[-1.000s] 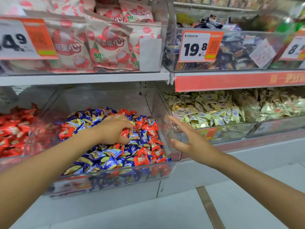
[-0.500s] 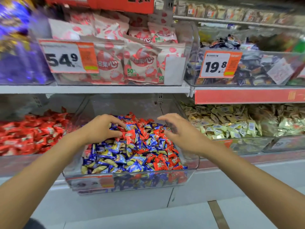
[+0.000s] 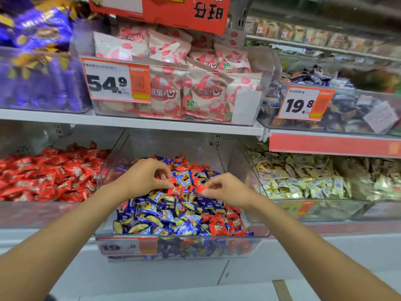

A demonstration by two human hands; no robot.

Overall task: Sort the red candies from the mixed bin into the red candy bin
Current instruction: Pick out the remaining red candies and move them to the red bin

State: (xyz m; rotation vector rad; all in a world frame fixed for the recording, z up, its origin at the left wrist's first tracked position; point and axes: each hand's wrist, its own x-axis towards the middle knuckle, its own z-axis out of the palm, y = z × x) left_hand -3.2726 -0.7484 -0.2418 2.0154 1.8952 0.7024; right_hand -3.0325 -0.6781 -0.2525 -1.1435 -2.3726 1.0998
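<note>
The purple-wrapped sweets (image 3: 36,61) are smeared by blur and cut by the left edge, and the red candy bin (image 3: 32,213) below runs off it too. The price label (image 3: 121,247) on the front of the mixed bin (image 3: 217,250) shows only a hazy "19" — the rest unreadable — and the red sign (image 3: 160,11) overhead is cropped at the top. The left hand (image 3: 141,179) and right hand (image 3: 225,190) hide the sweets under their palms; how many red candies (image 3: 173,180) each pinches cannot be told.
</note>
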